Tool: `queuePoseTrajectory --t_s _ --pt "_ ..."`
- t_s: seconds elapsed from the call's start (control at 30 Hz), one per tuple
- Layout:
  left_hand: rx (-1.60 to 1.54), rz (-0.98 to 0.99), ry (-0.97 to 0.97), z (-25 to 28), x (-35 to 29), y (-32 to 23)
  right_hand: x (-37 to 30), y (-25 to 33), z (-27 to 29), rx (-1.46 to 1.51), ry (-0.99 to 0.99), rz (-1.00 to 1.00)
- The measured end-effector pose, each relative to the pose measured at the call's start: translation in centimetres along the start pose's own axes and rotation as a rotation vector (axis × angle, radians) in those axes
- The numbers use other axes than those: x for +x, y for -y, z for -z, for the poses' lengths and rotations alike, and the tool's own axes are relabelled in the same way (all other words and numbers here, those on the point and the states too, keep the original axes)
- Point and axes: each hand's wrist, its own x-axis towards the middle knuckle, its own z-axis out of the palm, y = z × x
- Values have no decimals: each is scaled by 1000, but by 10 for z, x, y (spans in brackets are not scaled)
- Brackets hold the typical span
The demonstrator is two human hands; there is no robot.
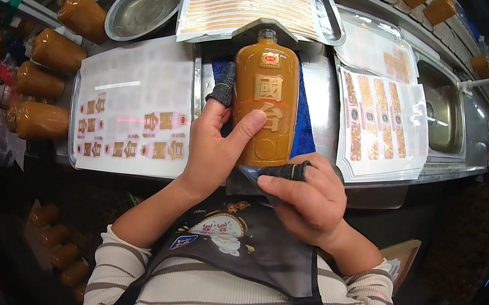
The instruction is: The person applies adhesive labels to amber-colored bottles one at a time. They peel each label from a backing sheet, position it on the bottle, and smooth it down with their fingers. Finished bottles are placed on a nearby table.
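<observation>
Bottle lying neck to 12 o'clock, left hand gripping its 9 o'clock side, thumb on label, right hand pinching backing strip at 6 o'clock, sticker sheet at 9.

Both forearms are raised from the lower edge, bare to the rolled striped sleeves. Left hand is held upright, thumb pressed flat, index in a dark knit fingertip cover. Right hand is curled palm-down, index likewise covered, fingertips pinched.
</observation>
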Motion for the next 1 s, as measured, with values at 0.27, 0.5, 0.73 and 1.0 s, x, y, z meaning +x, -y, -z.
queuePoseTrajectory --t_s 0.27,0.5,0.73,1.0 --pt "-15 -21 79 3 -1 -2 -1 -50 5 430 -375 -834" --pt "497 -363 43 14 6 0 1 -54 8 456 -345 -869" --pt "1093 -597 265 32 20 -19 -2 -38 7 685 -299 -839" --pt "1109 -599 370 42 0 -13 0 -19 8 680 -223 -864"
